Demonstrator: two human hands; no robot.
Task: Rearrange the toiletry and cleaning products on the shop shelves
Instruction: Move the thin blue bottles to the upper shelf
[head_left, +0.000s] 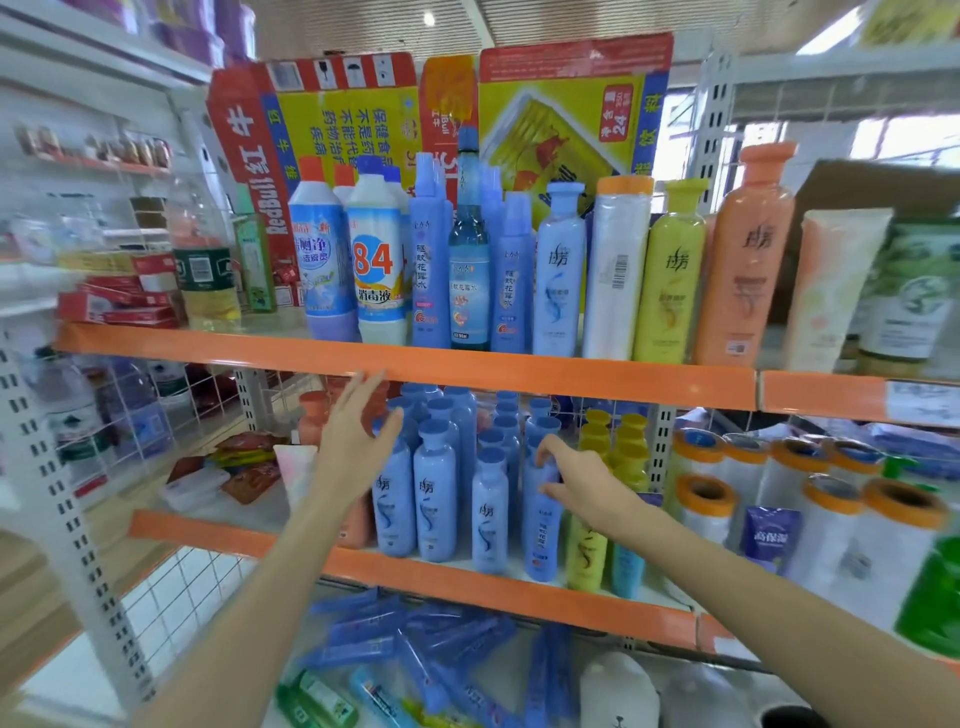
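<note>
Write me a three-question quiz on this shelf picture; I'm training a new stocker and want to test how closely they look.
1. True or false: the left hand grips a bottle.
2. What does the right hand hold? A) yellow bottle B) blue spray bottle C) tape roll
3. Fill in: the bottle marked 84 stands on the ____ shelf.

Key:
1. False; its fingers are spread open in front of the blue shampoo bottles.
2. B
3. Upper orange-edged shelf.
</note>
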